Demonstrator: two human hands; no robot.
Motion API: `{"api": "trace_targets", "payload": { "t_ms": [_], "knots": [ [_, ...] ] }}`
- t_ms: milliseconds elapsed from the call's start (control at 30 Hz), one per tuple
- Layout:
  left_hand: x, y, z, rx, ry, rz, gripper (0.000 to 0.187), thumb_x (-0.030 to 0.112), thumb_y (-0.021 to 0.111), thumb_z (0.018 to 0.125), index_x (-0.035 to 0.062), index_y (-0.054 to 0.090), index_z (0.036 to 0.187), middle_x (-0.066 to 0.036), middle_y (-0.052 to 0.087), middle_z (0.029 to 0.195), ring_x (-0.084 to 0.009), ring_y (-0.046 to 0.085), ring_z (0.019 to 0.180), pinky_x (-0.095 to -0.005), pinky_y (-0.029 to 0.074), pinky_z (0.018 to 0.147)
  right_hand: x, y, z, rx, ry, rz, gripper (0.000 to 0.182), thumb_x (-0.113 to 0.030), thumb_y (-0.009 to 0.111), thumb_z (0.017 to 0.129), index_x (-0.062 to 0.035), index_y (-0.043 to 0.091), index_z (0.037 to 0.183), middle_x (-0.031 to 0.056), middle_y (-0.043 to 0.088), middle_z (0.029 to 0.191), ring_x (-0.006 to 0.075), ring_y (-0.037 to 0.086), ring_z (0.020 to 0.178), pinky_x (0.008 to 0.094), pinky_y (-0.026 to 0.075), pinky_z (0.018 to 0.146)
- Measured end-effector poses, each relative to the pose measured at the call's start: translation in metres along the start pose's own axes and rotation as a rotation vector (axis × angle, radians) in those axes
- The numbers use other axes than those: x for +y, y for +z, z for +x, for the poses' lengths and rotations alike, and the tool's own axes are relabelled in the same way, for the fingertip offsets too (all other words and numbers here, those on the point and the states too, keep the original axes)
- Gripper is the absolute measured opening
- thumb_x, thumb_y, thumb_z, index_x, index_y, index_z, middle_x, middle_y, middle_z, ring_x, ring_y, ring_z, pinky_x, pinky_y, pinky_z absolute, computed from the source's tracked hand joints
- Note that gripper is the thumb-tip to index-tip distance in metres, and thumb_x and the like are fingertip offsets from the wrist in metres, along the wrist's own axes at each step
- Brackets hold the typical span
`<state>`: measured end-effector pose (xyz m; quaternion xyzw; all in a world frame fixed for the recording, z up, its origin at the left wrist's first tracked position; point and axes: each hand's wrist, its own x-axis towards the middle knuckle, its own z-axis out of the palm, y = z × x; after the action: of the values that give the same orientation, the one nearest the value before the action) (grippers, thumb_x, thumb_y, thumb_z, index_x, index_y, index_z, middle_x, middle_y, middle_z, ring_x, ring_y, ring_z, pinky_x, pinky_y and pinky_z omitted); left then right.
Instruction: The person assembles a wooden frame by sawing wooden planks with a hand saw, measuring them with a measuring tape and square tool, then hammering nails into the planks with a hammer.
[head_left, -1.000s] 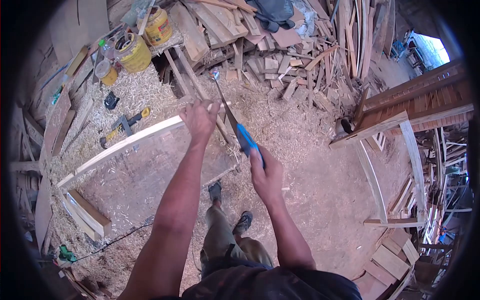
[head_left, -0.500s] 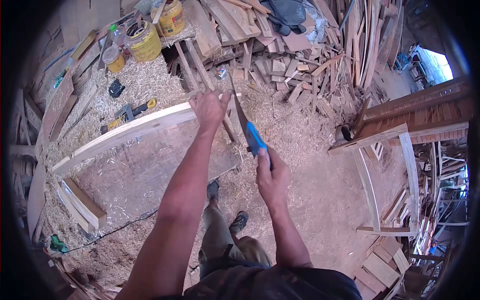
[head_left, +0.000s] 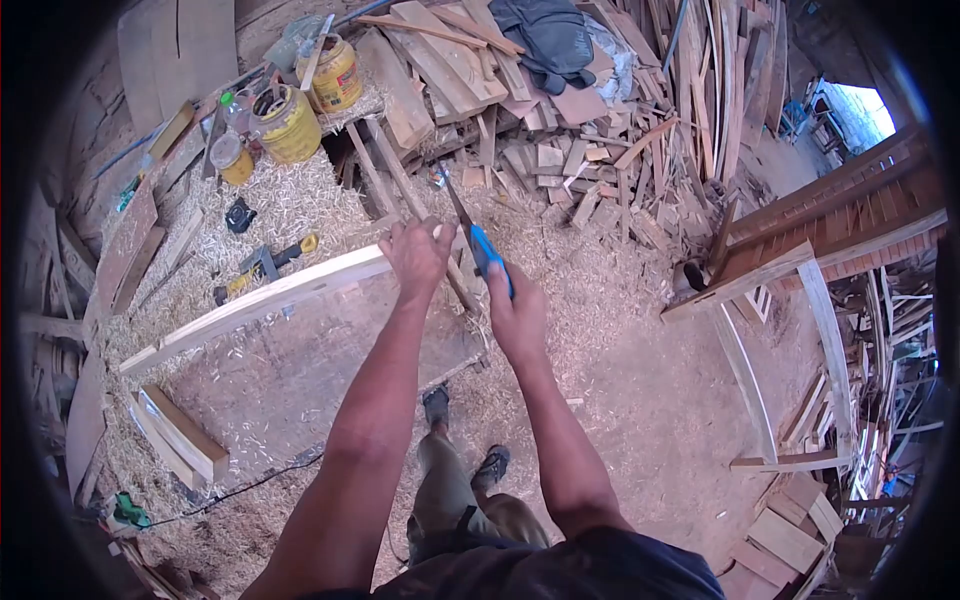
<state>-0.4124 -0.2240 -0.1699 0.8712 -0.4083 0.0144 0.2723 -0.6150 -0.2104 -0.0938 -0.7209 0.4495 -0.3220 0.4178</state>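
Observation:
My left hand [head_left: 416,256] is closed over the right end of a long, slightly curved wooden board [head_left: 270,295], which lies along the far edge of a low, shavings-strewn work surface [head_left: 330,355]. In my right hand [head_left: 518,312] is a handsaw [head_left: 484,250] with a blue handle, my thumb lying along the grip. Its dark blade points away from me and crosses close by the board's end, just right of my left fingers.
Beyond the board lie a yellow-and-black hand tool [head_left: 268,268] and a black tape measure [head_left: 239,215]. Yellow buckets [head_left: 287,128] stand at the back left. Two short timbers [head_left: 180,435] rest at the near left. Scrap wood [head_left: 600,170] is heaped behind; a wooden frame [head_left: 790,350] stands right.
My right hand has pushed the saw forward and to the left, so less blade shows between handle and board. My left hand keeps its hold on the board. The whole view has shifted slightly.

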Motion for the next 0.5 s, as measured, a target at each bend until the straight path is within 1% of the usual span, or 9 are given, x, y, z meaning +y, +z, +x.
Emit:
{"api": "trace_targets", "payload": {
  "t_ms": [67,133,200,300,333,400,467,500],
  "knots": [
    [0.000,-0.004,0.009,-0.057,-0.023,0.006,0.045,0.055,0.065,0.100,0.0149,0.084,0.109,-0.013,0.073,0.116,-0.0334,0.059,0.118,-0.0549,0.030,0.110,0.002,0.002,0.003,0.005,-0.017,0.001,0.037,-0.032,0.059,0.110,0.0015,0.073,0.120,0.0232,0.066,0.074,0.0356,0.067,0.062,0.0448,0.049,0.059],
    [0.003,-0.003,0.010,-0.086,-0.037,0.001,0.046,0.056,0.064,0.100,0.0151,0.084,0.110,-0.013,0.073,0.117,-0.0337,0.059,0.118,-0.0547,0.030,0.109,0.008,-0.022,-0.036,0.037,0.037,-0.030,0.036,-0.030,0.059,0.110,0.0003,0.073,0.123,0.0204,0.065,0.072,0.0287,0.068,0.063,0.0415,0.050,0.061],
    [0.001,-0.002,0.012,-0.081,-0.037,0.010,0.045,0.055,0.064,0.100,0.0153,0.084,0.109,-0.013,0.073,0.116,-0.0334,0.059,0.118,-0.0547,0.030,0.110,0.003,-0.049,-0.090,0.059,0.115,0.050,0.041,-0.034,0.054,0.113,0.0021,0.075,0.114,0.0023,0.055,0.062,0.0104,0.052,0.056,0.0333,0.042,0.053],
    [0.002,-0.001,0.006,-0.003,-0.008,0.013,0.043,0.050,0.064,0.101,0.0135,0.083,0.111,-0.013,0.074,0.116,-0.0324,0.060,0.115,-0.0542,0.030,0.111,-0.008,-0.057,-0.113,0.045,0.177,0.095,0.041,-0.034,0.054,0.113,0.0020,0.075,0.115,-0.0009,0.057,0.064,0.0072,0.052,0.056,0.0306,0.042,0.052],
    [0.002,-0.002,0.002,-0.015,-0.001,0.012,0.042,0.050,0.064,0.101,0.0135,0.082,0.110,-0.013,0.074,0.117,-0.0323,0.060,0.115,-0.0543,0.030,0.111,-0.008,-0.047,-0.097,0.074,0.156,0.056,0.042,-0.034,0.055,0.112,0.0028,0.074,0.114,0.0022,0.057,0.064,0.0094,0.052,0.057,0.0332,0.042,0.054],
    [0.003,-0.005,0.002,-0.021,0.007,0.002,0.040,0.048,0.063,0.101,0.0134,0.082,0.108,-0.012,0.074,0.119,-0.0321,0.060,0.116,-0.0546,0.031,0.110,0.012,-0.009,-0.033,0.106,-0.005,0.012,0.043,-0.035,0.055,0.112,0.0038,0.073,0.112,0.0057,0.056,0.063,0.0125,0.052,0.059,0.0365,0.042,0.055],
    [-0.006,0.004,0.008,-0.044,0.035,0.008,0.043,0.051,0.063,0.101,0.0133,0.080,0.111,-0.012,0.073,0.115,-0.0324,0.059,0.118,-0.0540,0.030,0.110,0.003,0.009,0.016,0.014,0.059,-0.070,0.040,-0.033,0.057,0.110,0.0012,0.074,0.123,0.0212,0.072,0.080,0.0350,0.073,0.071,0.0413,0.056,0.069],
    [-0.009,0.002,0.012,-0.054,0.052,0.013,0.044,0.053,0.063,0.101,0.0133,0.079,0.113,-0.012,0.073,0.114,-0.0326,0.058,0.119,-0.0536,0.029,0.109,0.002,0.017,0.019,0.052,0.018,-0.031,0.040,-0.033,0.057,0.111,0.0021,0.074,0.118,0.0180,0.067,0.074,0.0289,0.066,0.066,0.0408,0.051,0.065]
  ]
}}
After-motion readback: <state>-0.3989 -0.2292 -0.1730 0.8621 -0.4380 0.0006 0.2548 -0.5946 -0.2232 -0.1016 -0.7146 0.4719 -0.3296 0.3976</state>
